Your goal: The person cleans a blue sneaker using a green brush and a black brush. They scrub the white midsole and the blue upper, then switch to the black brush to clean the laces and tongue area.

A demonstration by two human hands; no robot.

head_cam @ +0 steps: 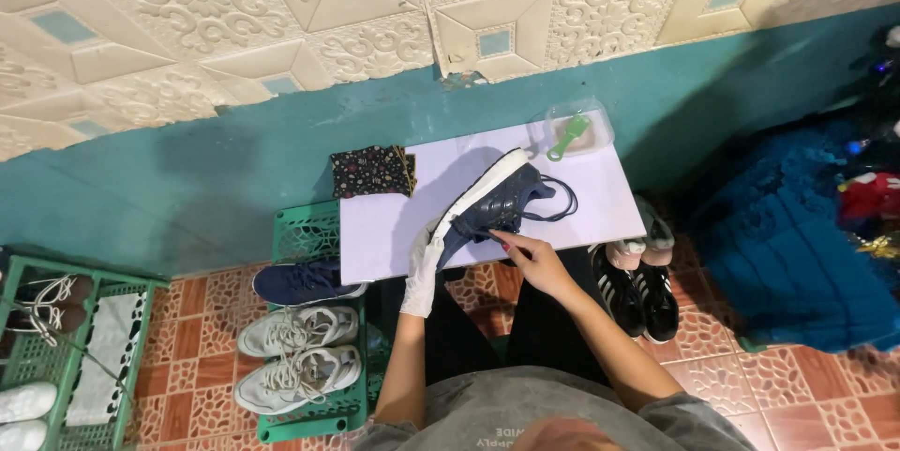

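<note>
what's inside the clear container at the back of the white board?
A green brush lies inside the clear container, over something tan or pinkish. Whatever is under the brush is covered.

A single head-worn camera looks almost straight down from above the person, whose own grey shirt fills the bottom edge at 6 o'clock. It faces the wall, so the patterned wall panels [281, 29] run across 12 o'clock and the white worktop [394, 226] sits near the centre, at about arm's reach. The tiled floor [797, 395] spreads from 3 round to 9 o'clock.
</note>
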